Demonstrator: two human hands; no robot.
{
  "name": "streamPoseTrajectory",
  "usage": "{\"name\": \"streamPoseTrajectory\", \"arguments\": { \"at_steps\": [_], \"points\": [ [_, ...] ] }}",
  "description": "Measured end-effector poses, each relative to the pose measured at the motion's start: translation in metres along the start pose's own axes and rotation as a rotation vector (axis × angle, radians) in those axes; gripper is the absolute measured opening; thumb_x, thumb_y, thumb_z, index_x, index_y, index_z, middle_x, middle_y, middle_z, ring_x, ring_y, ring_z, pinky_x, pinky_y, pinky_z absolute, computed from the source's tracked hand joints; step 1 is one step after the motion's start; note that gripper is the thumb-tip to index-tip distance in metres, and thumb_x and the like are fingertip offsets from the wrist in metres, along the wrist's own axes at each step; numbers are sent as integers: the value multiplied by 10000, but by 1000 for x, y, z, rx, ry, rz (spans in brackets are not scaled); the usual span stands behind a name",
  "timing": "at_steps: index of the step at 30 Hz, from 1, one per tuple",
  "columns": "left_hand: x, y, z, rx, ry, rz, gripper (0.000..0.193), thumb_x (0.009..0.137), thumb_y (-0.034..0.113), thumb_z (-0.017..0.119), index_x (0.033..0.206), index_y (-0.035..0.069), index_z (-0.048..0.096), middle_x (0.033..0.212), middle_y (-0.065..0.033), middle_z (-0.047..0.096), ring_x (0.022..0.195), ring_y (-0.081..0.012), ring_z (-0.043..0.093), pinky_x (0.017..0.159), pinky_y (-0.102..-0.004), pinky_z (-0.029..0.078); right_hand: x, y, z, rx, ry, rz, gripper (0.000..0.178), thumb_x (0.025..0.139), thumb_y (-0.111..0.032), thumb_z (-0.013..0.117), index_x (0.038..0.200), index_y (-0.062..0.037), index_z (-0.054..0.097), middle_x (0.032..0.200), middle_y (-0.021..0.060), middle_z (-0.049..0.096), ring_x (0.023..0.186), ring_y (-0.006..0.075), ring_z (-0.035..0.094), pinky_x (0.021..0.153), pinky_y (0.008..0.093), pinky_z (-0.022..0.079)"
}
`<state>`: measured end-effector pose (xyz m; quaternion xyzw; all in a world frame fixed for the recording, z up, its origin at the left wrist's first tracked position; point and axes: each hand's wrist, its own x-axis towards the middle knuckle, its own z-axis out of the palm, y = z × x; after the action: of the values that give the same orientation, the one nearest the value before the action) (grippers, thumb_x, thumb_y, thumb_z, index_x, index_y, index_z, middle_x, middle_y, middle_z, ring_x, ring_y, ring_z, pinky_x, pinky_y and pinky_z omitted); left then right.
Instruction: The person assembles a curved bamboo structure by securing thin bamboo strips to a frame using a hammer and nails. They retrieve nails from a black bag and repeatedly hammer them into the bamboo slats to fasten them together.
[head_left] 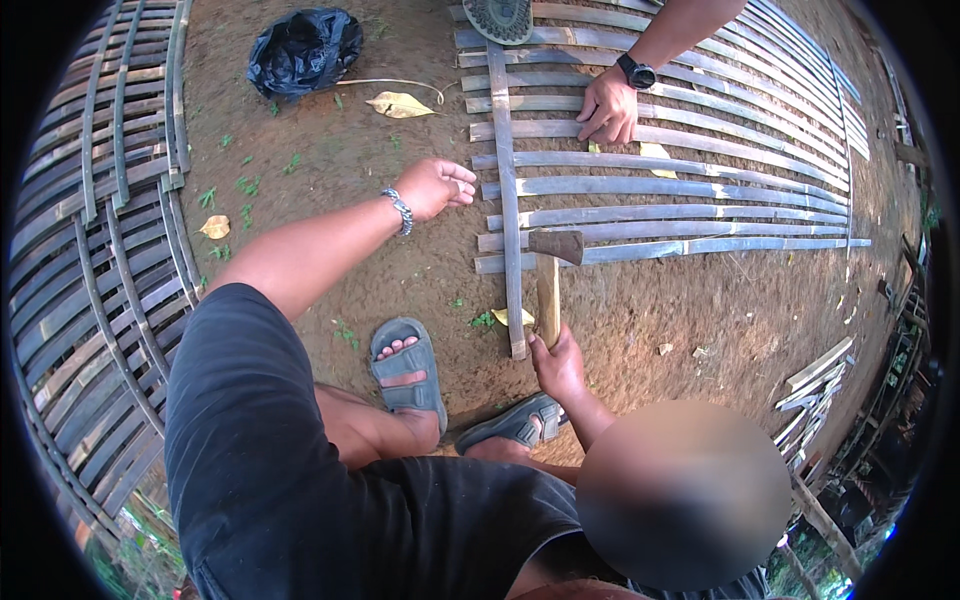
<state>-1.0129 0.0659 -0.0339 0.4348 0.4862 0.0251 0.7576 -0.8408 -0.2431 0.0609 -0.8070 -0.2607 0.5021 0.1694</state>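
Observation:
My right hand is closed around the wooden handle of a hatchet. Its dark metal head lies over the lowest slats of a split-bamboo panel, just right of the crosspiece. My left hand, with a chain bracelet at the wrist, hovers left of the slat ends. Its fingers are apart and hold nothing visible. A co-worker's hand, wearing a black watch, rests with bent fingers on the slats farther up. That person's shoe is on the panel's far left corner.
A black plastic bag sits on the soil at the upper left. Another slatted bamboo panel runs along the left side. Loose bamboo strips lie at the right. My sandalled left foot is left of the crosspiece's near end.

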Motion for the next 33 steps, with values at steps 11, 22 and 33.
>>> {"name": "streamPoseTrajectory", "arguments": {
  "at_steps": [11,22,33],
  "points": [
    [-21,7,18,252,91,52,248,937,95,698,1151,-30,680,997,-76,751,909,-136,725,780,-266,577,18,-2,-16,27,-28,-43,315,943,-240,677,1109,9,579,862,238,691,831,387,705,737,459,536],
    [44,21,87,15,746,471,222,880,106,750,1077,5,742,937,-54,772,821,-86,681,759,-261,538,55,-19,-17,23,11,-159,384,936,-254,678,1185,15,564,983,255,692,934,397,694,825,458,526],
    [93,13,133,158,1411,546,68,808,184,759,873,202,751,945,8,742,1018,-244,613,941,-430,355,36,15,-19,51,-62,-32,373,946,-247,688,1194,6,571,884,195,696,826,308,708,757,420,542]
  ]
}}
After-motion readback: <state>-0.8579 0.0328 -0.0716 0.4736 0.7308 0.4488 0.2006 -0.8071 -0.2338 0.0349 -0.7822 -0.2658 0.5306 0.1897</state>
